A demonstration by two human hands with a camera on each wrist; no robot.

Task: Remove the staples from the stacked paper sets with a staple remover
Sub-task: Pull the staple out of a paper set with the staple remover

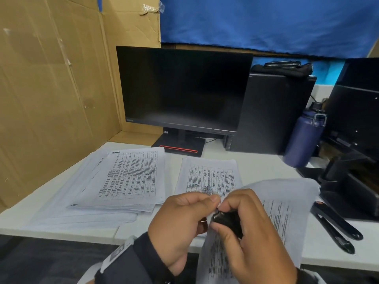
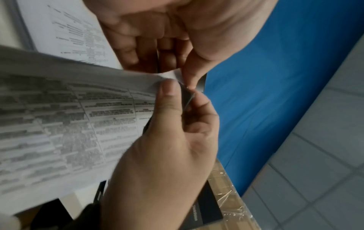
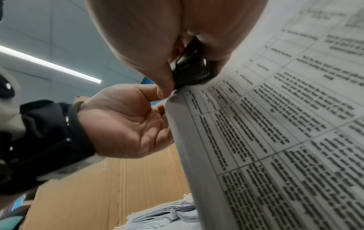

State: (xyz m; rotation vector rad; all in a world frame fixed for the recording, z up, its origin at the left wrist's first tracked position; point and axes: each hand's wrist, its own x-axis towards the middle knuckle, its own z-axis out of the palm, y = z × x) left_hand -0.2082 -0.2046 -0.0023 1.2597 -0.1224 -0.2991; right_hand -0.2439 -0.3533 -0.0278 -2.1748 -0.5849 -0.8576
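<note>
I hold a stapled paper set (image 1: 287, 212) lifted over the front edge of the white desk (image 1: 256, 165). My left hand (image 1: 213, 209) pinches its top corner between thumb and forefinger; the left wrist view shows this pinch of the left hand (image 2: 183, 96) on the paper set (image 2: 59, 116). My right hand (image 1: 220, 217) grips a black staple remover (image 1: 226, 221) right at that corner. In the right wrist view the staple remover (image 3: 191, 70) meets the sheet's corner (image 3: 177, 93). The staple itself is hidden. Two more printed stacks lie on the desk, one left (image 1: 127, 177) and one in the middle (image 1: 209, 177).
A dark monitor (image 1: 182, 89) and a computer tower (image 1: 270, 113) stand at the back. A blue bottle (image 1: 303, 138), a black desk organiser (image 1: 348, 185) and a black stapler (image 1: 336, 226) sit on the right. A cardboard wall (image 1: 51, 89) closes the left side.
</note>
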